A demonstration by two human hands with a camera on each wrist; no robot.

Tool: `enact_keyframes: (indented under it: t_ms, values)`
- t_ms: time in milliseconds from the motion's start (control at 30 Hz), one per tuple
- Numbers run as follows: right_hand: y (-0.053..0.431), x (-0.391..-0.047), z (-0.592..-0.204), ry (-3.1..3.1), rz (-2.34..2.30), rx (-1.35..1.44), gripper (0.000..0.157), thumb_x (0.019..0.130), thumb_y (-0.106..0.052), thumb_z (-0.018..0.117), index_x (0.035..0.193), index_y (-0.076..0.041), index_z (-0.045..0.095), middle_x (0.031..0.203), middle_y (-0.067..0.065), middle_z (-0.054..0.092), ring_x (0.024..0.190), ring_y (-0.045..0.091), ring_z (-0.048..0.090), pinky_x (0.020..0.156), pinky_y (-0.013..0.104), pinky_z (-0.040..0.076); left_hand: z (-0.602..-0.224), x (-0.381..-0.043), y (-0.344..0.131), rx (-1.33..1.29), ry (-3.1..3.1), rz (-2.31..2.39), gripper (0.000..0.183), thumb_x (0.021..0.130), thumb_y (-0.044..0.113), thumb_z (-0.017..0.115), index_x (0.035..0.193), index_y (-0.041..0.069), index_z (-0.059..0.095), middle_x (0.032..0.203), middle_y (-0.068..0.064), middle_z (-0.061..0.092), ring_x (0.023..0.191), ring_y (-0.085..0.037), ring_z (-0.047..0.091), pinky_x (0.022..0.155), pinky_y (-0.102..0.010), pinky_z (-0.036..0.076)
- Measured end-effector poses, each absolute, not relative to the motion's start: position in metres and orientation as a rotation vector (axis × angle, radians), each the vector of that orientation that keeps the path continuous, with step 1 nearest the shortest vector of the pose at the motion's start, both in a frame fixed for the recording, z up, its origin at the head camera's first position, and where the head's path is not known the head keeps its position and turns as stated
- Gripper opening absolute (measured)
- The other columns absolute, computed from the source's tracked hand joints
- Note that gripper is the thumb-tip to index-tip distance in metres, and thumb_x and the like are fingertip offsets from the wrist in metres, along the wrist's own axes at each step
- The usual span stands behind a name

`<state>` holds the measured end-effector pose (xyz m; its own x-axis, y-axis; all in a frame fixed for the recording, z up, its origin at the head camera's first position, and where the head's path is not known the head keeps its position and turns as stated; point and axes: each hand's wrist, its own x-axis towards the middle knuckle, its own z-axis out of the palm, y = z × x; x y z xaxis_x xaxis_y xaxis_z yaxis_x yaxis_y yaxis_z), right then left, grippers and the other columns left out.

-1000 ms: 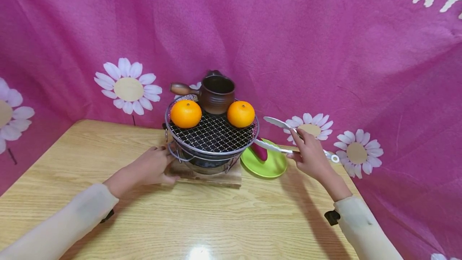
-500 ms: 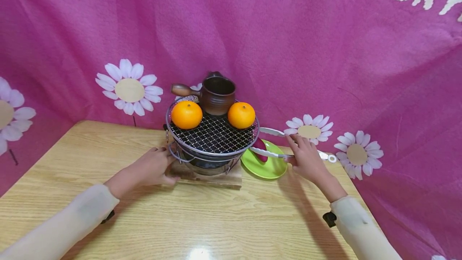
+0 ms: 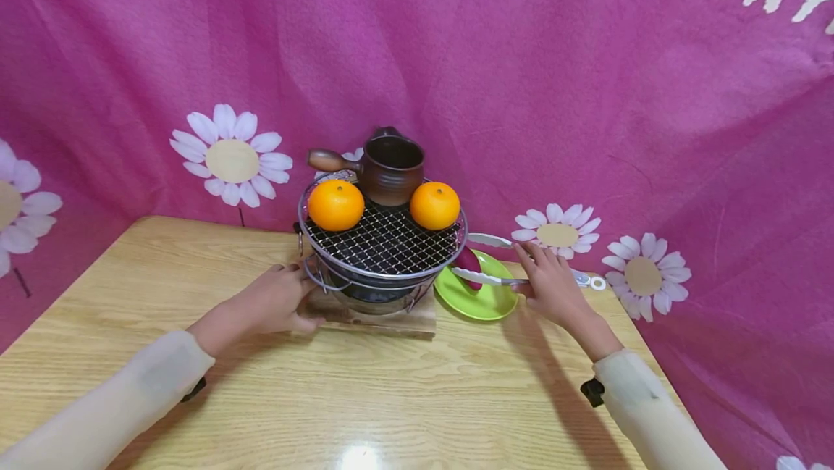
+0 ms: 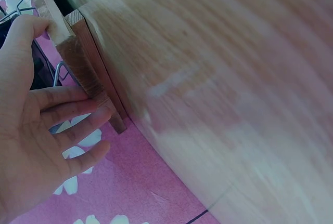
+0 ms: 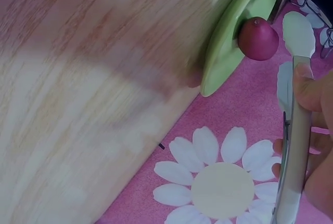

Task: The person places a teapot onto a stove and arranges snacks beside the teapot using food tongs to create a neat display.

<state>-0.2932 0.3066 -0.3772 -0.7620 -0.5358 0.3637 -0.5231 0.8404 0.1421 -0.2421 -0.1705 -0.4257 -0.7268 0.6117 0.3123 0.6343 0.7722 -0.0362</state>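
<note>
My right hand [image 3: 550, 285] holds a pair of tongs [image 3: 485, 277] with pale tips. The tongs are spread apart; the lower tip overlaps a smooth, elongated purple-red vegetable [image 3: 468, 266] in the head view. That vegetable lies on a green plate [image 3: 485, 307]. In the right wrist view, my thumb presses along one arm of the tongs [image 5: 299, 130], and the rounded end of the vegetable [image 5: 258, 39] faces the camera. My left hand [image 3: 276, 302] touches the left end of a wooden board [image 3: 391, 324], its fingers nearly straight along the edge [image 4: 83, 63].
On the board stands a round tabletop grill [image 3: 378, 285] with a wire mesh [image 3: 391, 242]. Two oranges [image 3: 336, 205] and a brown side-handled pot [image 3: 391, 173] sit on the mesh. A pink flowered cloth [image 3: 495, 79] hangs behind the wooden table [image 3: 404, 397].
My right hand has shifted slightly left, bringing the tongs lower over the plate with their tips closer together around the vegetable. My left hand has stayed at the board.
</note>
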Motion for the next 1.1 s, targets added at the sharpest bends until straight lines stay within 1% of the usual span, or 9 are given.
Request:
enact_keyframes:
  t_ms: [300,467,700,1100]
  values:
    - [0.3053,-0.2958,-0.3825,-2.651,-0.064,0.773,0.072,0.084,-0.017,0.080,0.145,0.006,0.049,0.137,0.028,0.055,0.119,0.049,0.056,0.097,0.065,0.044,-0.4270,-0.2442,-0.1711,-0.959,-2.674,-0.116,0.077,0.081,0.052,0.075,0.137,0.001,0.061,0.141,-0.024,0.059,0.116,-0.042,0.065,0.093,-0.057,0.054]
    - [0.3047,-0.2958,-0.3849,-2.660,-0.070,0.759,0.071,0.084,-0.015,0.078,0.145,0.007,0.049,0.138,0.028,0.055,0.119,0.048,0.056,0.097,0.065,0.044,-0.4270,-0.2438,-0.1706,-0.953,-2.688,-0.129,0.078,0.081,0.053,0.075,0.138,0.001,0.060,0.140,-0.024,0.060,0.115,-0.043,0.065,0.093,-0.059,0.054]
    - [0.3041,-0.2954,-0.3867,-2.691,-0.098,0.743,0.071,0.082,-0.011,0.077,0.145,0.007,0.049,0.138,0.028,0.055,0.121,0.047,0.055,0.094,0.063,0.045,-0.4271,-0.2436,-0.1703,-0.960,-2.697,-0.123,0.078,0.082,0.053,0.074,0.138,0.002,0.060,0.143,-0.023,0.058,0.118,-0.043,0.064,0.095,-0.058,0.053]
    - [0.3044,-0.2962,-0.3858,-2.678,-0.096,0.746,0.066,0.085,-0.013,0.077,0.142,0.008,0.052,0.134,0.029,0.057,0.117,0.047,0.056,0.094,0.063,0.045,-0.4261,-0.2423,-0.1697,-0.953,-2.680,-0.120,0.078,0.081,0.053,0.075,0.137,0.001,0.060,0.140,-0.024,0.060,0.114,-0.043,0.065,0.092,-0.058,0.054]
